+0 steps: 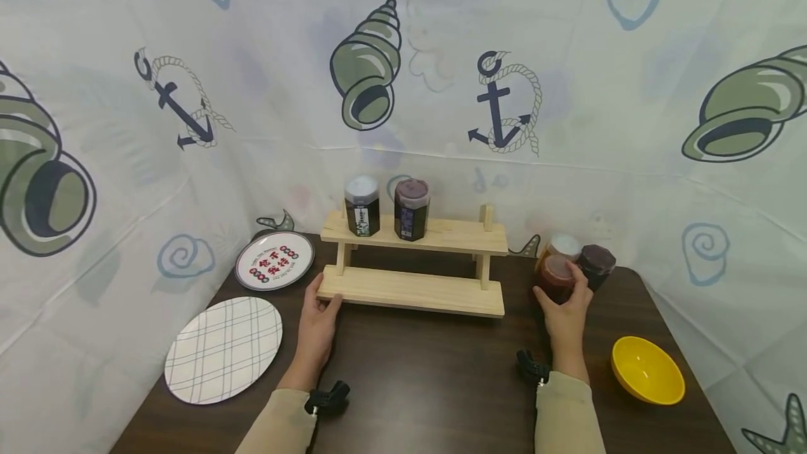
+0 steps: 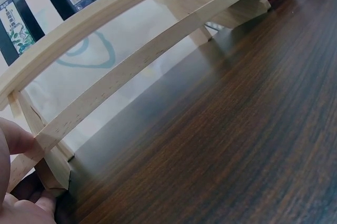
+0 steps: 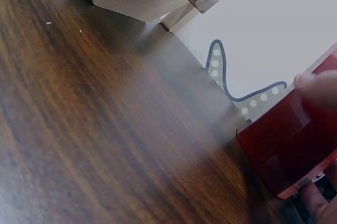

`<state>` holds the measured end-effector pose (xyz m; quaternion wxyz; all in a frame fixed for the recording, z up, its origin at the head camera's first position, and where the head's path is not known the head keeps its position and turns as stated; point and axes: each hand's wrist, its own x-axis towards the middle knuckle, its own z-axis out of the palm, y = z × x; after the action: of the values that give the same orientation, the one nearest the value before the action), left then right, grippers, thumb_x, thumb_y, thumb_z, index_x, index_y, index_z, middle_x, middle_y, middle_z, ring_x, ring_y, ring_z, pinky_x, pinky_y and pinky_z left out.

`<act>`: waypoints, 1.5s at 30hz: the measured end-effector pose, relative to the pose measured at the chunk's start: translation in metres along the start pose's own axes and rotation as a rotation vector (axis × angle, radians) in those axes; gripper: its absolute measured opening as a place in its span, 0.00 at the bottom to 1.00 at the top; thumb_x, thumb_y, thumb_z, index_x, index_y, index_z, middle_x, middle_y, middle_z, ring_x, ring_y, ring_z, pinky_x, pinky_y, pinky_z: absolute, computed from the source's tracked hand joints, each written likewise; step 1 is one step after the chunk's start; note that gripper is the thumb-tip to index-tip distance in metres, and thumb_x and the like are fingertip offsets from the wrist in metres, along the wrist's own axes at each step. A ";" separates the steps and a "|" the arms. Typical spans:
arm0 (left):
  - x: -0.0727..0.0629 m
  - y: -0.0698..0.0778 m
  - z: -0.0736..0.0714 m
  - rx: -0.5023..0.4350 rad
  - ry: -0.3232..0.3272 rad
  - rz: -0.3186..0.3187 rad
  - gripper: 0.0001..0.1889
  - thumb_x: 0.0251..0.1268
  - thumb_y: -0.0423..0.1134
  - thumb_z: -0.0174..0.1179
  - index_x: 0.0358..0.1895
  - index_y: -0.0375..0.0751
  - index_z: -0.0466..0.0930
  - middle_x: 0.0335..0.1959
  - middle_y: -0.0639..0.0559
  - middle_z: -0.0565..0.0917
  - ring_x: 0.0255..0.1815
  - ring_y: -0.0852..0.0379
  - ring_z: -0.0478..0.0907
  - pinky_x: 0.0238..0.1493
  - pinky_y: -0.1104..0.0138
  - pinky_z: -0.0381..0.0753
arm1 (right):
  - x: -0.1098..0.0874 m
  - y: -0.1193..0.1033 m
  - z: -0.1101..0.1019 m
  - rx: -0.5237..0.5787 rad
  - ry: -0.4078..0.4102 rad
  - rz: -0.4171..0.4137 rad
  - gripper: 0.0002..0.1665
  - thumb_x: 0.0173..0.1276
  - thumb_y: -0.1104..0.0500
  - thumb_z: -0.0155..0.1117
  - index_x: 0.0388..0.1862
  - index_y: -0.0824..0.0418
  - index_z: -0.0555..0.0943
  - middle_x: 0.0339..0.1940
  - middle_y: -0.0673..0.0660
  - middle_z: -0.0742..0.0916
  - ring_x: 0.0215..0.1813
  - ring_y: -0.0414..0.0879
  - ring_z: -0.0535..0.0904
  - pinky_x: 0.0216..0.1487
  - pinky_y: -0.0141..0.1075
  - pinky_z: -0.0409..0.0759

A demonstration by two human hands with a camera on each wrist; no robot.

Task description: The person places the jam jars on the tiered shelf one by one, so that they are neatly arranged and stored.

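Note:
My left hand (image 1: 317, 324) grips the left end of a two-tier wooden rack (image 1: 410, 287), thumb at the lower board and fingers beneath it in the left wrist view. On the upper tier stand a dark jar with a white lid (image 1: 362, 207) and a dark jar with a purplish lid (image 1: 412, 210). To the right of the rack, my right hand (image 1: 567, 310) holds a red jar (image 3: 292, 134) between thumb and fingers. Its lower edge appears at the tabletop; whether it touches cannot be told. Close behind are a white-lidded jar (image 1: 565, 245) and a dark-lidded jar (image 1: 597, 263).
At the left of the dark wooden table (image 1: 429, 384) lie a round plate with red lettering (image 1: 274, 260) and a checked white plate (image 1: 223, 350). A yellow bowl (image 1: 647, 370) sits near the right edge. Printed cloth (image 1: 435, 111) hangs around the table.

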<state>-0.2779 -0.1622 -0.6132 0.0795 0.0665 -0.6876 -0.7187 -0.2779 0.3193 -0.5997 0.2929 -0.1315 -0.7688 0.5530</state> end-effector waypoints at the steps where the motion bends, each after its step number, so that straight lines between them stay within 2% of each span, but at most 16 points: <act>1: 0.000 0.000 0.000 0.001 -0.001 0.000 0.39 0.85 0.35 0.59 0.90 0.49 0.50 0.91 0.41 0.51 0.92 0.45 0.47 0.91 0.49 0.49 | 0.001 0.000 0.000 -0.004 -0.002 -0.009 0.55 0.66 0.72 0.79 0.85 0.45 0.64 0.84 0.64 0.63 0.86 0.62 0.59 0.90 0.57 0.56; 7: -0.001 0.000 0.000 -0.006 -0.003 -0.004 0.39 0.85 0.35 0.58 0.90 0.50 0.50 0.91 0.40 0.51 0.92 0.45 0.48 0.91 0.49 0.51 | 0.003 0.004 0.002 -0.035 -0.009 -0.045 0.55 0.65 0.75 0.77 0.85 0.48 0.64 0.88 0.62 0.64 0.89 0.61 0.57 0.89 0.60 0.58; 14: -0.002 0.002 0.000 -0.014 -0.013 -0.003 0.39 0.85 0.35 0.58 0.90 0.49 0.49 0.92 0.41 0.50 0.92 0.45 0.48 0.91 0.48 0.52 | 0.003 0.002 0.002 -0.024 -0.038 -0.005 0.58 0.65 0.77 0.75 0.86 0.47 0.60 0.89 0.63 0.59 0.90 0.63 0.53 0.91 0.61 0.51; 19: -0.002 -0.001 0.000 -0.005 -0.006 0.009 0.39 0.85 0.35 0.58 0.90 0.48 0.49 0.91 0.39 0.51 0.92 0.43 0.50 0.90 0.47 0.53 | 0.002 0.001 0.004 -0.014 -0.061 -0.025 0.61 0.62 0.80 0.73 0.86 0.47 0.58 0.88 0.64 0.59 0.90 0.63 0.52 0.91 0.62 0.50; 24: -0.002 -0.002 -0.001 -0.006 -0.009 0.024 0.38 0.85 0.34 0.57 0.90 0.46 0.50 0.91 0.38 0.52 0.91 0.42 0.51 0.89 0.45 0.55 | -0.001 0.004 0.005 0.001 -0.020 -0.075 0.59 0.62 0.79 0.77 0.85 0.47 0.63 0.87 0.62 0.64 0.90 0.58 0.56 0.90 0.57 0.54; 27: -0.001 -0.002 -0.001 -0.007 -0.011 0.025 0.38 0.85 0.34 0.57 0.90 0.47 0.50 0.91 0.38 0.52 0.91 0.42 0.51 0.89 0.46 0.55 | -0.004 0.003 0.005 0.009 0.015 -0.095 0.59 0.63 0.75 0.79 0.85 0.42 0.65 0.84 0.61 0.66 0.86 0.57 0.61 0.89 0.53 0.59; 33: -0.001 -0.003 -0.002 -0.015 -0.019 0.026 0.38 0.86 0.34 0.57 0.90 0.48 0.49 0.91 0.39 0.51 0.92 0.44 0.50 0.90 0.48 0.54 | -0.007 -0.004 0.003 0.078 0.058 -0.082 0.60 0.68 0.68 0.79 0.87 0.33 0.59 0.81 0.56 0.69 0.80 0.50 0.66 0.90 0.50 0.60; 38: 0.000 -0.003 -0.002 -0.017 -0.020 0.024 0.38 0.86 0.34 0.57 0.90 0.48 0.50 0.91 0.40 0.51 0.91 0.46 0.51 0.90 0.49 0.54 | -0.014 -0.025 0.000 0.133 0.088 -0.060 0.55 0.70 0.67 0.77 0.86 0.36 0.62 0.76 0.58 0.74 0.76 0.47 0.70 0.88 0.52 0.64; 41: 0.000 -0.002 -0.002 -0.014 -0.022 0.020 0.38 0.86 0.34 0.57 0.90 0.47 0.50 0.91 0.40 0.51 0.91 0.45 0.51 0.90 0.49 0.54 | -0.016 -0.031 0.000 0.100 0.125 -0.086 0.53 0.69 0.65 0.79 0.85 0.37 0.65 0.75 0.58 0.77 0.73 0.43 0.72 0.85 0.45 0.70; 45: 0.000 -0.001 -0.002 -0.003 -0.023 0.015 0.38 0.86 0.35 0.57 0.90 0.48 0.49 0.91 0.39 0.52 0.91 0.43 0.52 0.89 0.47 0.55 | -0.013 -0.024 0.001 0.098 0.200 -0.152 0.53 0.68 0.62 0.81 0.84 0.37 0.66 0.75 0.52 0.79 0.67 0.40 0.75 0.72 0.30 0.77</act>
<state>-0.2773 -0.1636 -0.6144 0.0771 0.0529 -0.6878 -0.7199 -0.2655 0.3031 -0.5817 0.4154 -0.1128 -0.7155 0.5503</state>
